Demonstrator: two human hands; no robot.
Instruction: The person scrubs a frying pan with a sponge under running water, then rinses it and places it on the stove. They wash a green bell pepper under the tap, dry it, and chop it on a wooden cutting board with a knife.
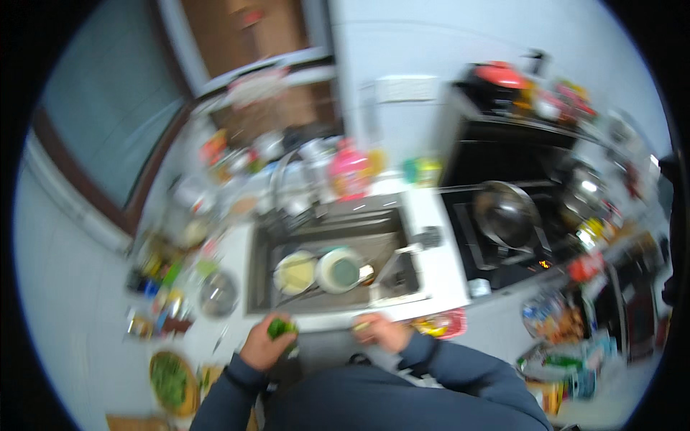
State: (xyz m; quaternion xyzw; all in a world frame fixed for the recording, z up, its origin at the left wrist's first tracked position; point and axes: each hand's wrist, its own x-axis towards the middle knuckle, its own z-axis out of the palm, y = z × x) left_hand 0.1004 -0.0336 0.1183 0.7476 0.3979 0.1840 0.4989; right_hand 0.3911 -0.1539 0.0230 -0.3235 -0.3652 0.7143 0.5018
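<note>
My left hand [260,347] is closed around a bunch of green leafy vegetable [280,327], just in front of the sink's near edge. To the right, my right hand [387,333] has its fingers curled on a small pale piece [361,326]; blur hides what it is. Both hands are apart, at the counter's front edge. Beyond them lies the steel sink [262,280]. In it sit a bowl with a yellowish inside [296,273] and a pale round bowl [325,273], side by side under the faucet [277,180].
A wok [506,213] rests on the black stove at right. A basket of green leaves [171,380] stands at lower left, near a clear round bowl [218,293]. Behind the sink is a pink bottle [349,169]. A red-and-yellow package [442,324] lies beyond my right forearm.
</note>
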